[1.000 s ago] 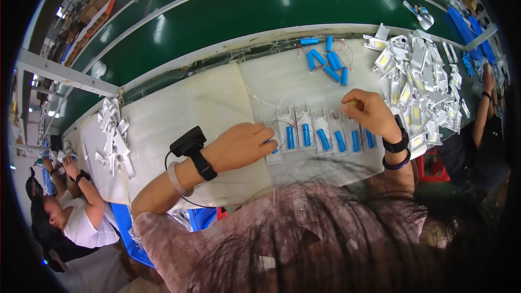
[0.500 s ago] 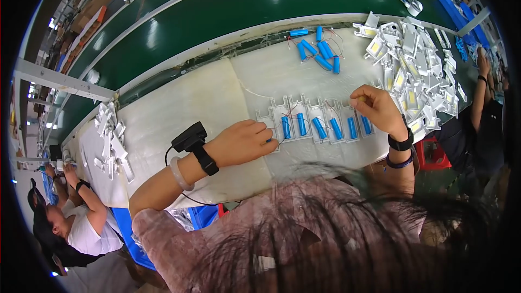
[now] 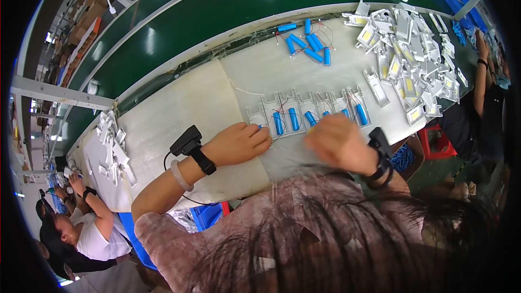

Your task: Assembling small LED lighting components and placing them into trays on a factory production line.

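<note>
A row of clear-white plastic casings (image 3: 320, 102) lies on the table, with blue cylindrical batteries (image 3: 293, 119) and thin red and black wires in them. My left hand (image 3: 239, 144) rests at the row's left end, fingers curled together on a battery (image 3: 259, 127) of which only a bit of blue shows. Over the near side of the row, my right hand (image 3: 342, 144) is smeared by motion and covers part of some batteries. Its fingers cannot be made out. At the row's right end another battery (image 3: 361, 114) lies tilted in its casing.
Loose wired batteries (image 3: 313, 42) lie at the table's far side. A heap of white casings with yellow panels (image 3: 404, 59) fills the right, one casing (image 3: 376, 87) apart from it. White parts (image 3: 112, 146) lie left. A green conveyor (image 3: 217, 16) runs behind; other people work at both sides.
My right hand has moved left and nearer to me from the row's right end, uncovering the last battery and a separate casing. My left hand stays at the left end. The view has shifted slightly.
</note>
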Motion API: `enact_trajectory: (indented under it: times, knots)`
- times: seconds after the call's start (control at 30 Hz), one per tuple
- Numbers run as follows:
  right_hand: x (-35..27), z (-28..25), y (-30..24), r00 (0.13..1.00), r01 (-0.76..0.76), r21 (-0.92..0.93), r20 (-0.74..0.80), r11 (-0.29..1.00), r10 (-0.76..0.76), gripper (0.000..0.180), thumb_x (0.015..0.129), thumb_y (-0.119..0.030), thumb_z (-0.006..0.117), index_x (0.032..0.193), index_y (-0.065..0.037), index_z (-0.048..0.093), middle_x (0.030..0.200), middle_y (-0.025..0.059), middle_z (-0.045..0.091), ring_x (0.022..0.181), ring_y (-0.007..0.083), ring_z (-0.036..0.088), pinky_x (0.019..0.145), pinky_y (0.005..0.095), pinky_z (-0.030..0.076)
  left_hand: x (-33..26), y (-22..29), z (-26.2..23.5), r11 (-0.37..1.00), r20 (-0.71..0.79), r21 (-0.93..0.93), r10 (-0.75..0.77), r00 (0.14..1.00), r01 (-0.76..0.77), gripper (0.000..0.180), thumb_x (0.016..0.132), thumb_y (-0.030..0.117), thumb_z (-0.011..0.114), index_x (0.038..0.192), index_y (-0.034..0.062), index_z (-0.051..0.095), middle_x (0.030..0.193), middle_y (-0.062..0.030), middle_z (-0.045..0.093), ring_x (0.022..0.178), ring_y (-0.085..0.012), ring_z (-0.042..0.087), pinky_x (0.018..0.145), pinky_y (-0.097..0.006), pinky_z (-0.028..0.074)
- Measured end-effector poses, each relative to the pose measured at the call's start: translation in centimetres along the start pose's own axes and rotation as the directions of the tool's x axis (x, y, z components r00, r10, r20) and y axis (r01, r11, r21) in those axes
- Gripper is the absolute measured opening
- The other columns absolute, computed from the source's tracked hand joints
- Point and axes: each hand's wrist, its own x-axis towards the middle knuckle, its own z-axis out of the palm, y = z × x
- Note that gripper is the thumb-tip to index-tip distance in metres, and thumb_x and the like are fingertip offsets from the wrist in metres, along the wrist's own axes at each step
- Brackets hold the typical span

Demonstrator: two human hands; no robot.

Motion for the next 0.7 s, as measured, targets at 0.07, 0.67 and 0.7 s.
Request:
enact_trajectory:
  times: [0.07,0.67,0.7]
  knots:
    - [0.4,3.4,-1.6,0.988,0.123,0.047,0.093,0.991,-0.127,0.025,0.074,-0.01,0.065,0.098,-0.007,0.063,0.101,0.0062,0.062,0.097,0.0216,0.058,0.078,0.0341,0.044,-0.1,0.1,0.2,0.996,0.023,-0.045,-0.074,0.997,0.075,0.026,0.078,0.015,0.057,0.104,0.0095,0.056,0.103,-0.0048,0.054,0.085,-0.0178,0.055,0.067,-0.029,0.046]
    - [0.3,7.3,-1.0,0.978,0.161,-0.062,0.144,0.985,-0.15,0.025,0.074,-0.014,0.057,0.097,-0.008,0.063,0.102,0.0013,0.058,0.101,0.0178,0.052,0.084,0.0309,0.039,0.0,0.4,0.5,0.343,0.051,-0.85,-0.701,0.711,0.4,0.03,0.082,0.004,0.057,0.111,0.0044,0.052,0.108,-0.0128,0.056,0.085,-0.0269,0.06,0.068,-0.037,0.048]
    - [0.4,7.3,-1.0,0.977,0.163,-0.061,0.147,0.985,-0.153,0.025,0.074,-0.014,0.057,0.097,-0.008,0.063,0.102,0.0013,0.058,0.101,0.0178,0.052,0.084,0.0309,0.039,0.0,0.4,0.4,0.342,0.051,-0.85,-0.704,0.708,0.401,0.03,0.082,0.004,0.057,0.111,0.0044,0.052,0.108,-0.0128,0.056,0.085,-0.0269,0.06,0.068,-0.037,0.048]
